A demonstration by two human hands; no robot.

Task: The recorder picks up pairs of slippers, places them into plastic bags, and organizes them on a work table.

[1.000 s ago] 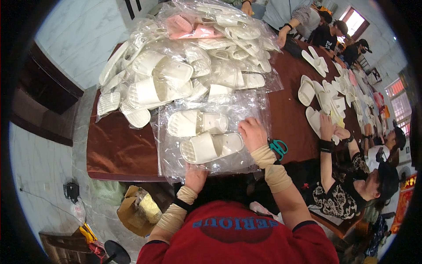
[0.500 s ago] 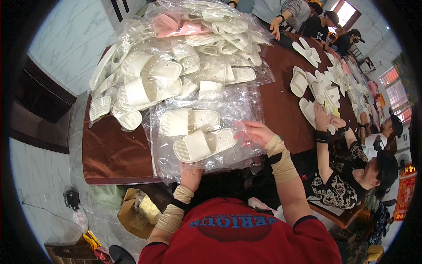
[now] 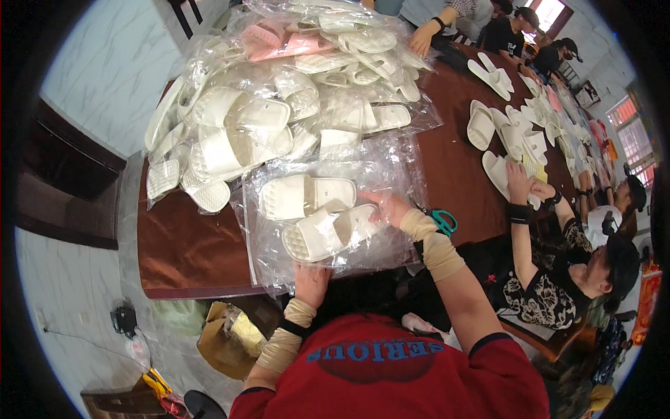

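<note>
A pair of white slippers lies side by side at the table's front edge, in a clear plastic bag (image 3: 401, 157). The far slipper (image 3: 287, 197) and the near slipper (image 3: 314, 236) point their toes left. My right hand (image 3: 391, 211) rests at their heel ends with fingers stretched out, the index finger reaching toward the far heel. At the near slipper's toe, my left hand (image 3: 312, 283) touches the bag from the table's front edge; its fingertips are hidden. Teal-handled scissors (image 3: 444, 222) lie just right of my right wrist.
A heap of bagged white slippers (image 3: 237, 136), with a pink pair (image 3: 286, 40) among them, covers the table's far left. Loose white slippers (image 3: 513, 133) run along the right side of the brown-covered table (image 3: 188, 244). A co-worker's hands (image 3: 523, 183) handle one there. An open cardboard box (image 3: 227, 346) stands below.
My right hand has moved left and in, onto the slippers' heel ends, and the scissors beside it have come into sight. Across the table, a co-worker's hand has moved toward the heap.
</note>
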